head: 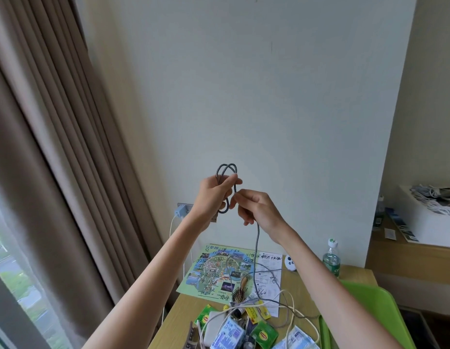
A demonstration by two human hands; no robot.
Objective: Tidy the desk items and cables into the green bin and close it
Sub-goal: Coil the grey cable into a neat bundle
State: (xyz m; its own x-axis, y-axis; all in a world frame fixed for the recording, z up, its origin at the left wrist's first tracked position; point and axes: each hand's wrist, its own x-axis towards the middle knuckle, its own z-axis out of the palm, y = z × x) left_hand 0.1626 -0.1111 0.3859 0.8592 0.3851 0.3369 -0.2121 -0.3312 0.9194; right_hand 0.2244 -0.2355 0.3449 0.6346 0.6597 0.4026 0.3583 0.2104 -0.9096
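P1: Heap closest to us, what's in it, L to R?

P2: On the tabletop (312, 285): brown hair clip (191, 333), white power bank (213, 326), blue tissue packs (230, 333), green tea sachets (264, 335), loose white cable (289, 306). All one pile. Green bin (375, 297) at far R, partly behind the right forearm. Looks open, can't see inside.

P1: Hands?

P2: Both raised in front of the wall, well above the pile. Left hand (213, 195): fingers curled round a small coil of grey braided cable (228, 165), w/ loops poking out above & below the fist. Right hand (259, 210) is just beside it, thumb & forefinger pinched on the same cable where it leaves the coil, other fingers loosely bent. Rest of it drops to the tabletop, tail lying across the map (218, 268) & receipt (268, 275), mixed up w/ the white one.

P1: How far along?

P2: Early, I'd say. Only a few loops wound, and most of the grey cable isn't coiled yet. Nothing visibly in the bin. To do: finish the coil, drop it in, then white cable, hairbrush (240, 290), sachets, tissues, power bank, clip, prob. the papers too. Then shut the lid. Wall charger (179, 212) is plugged in w/ its own lead, unsure if that counts.
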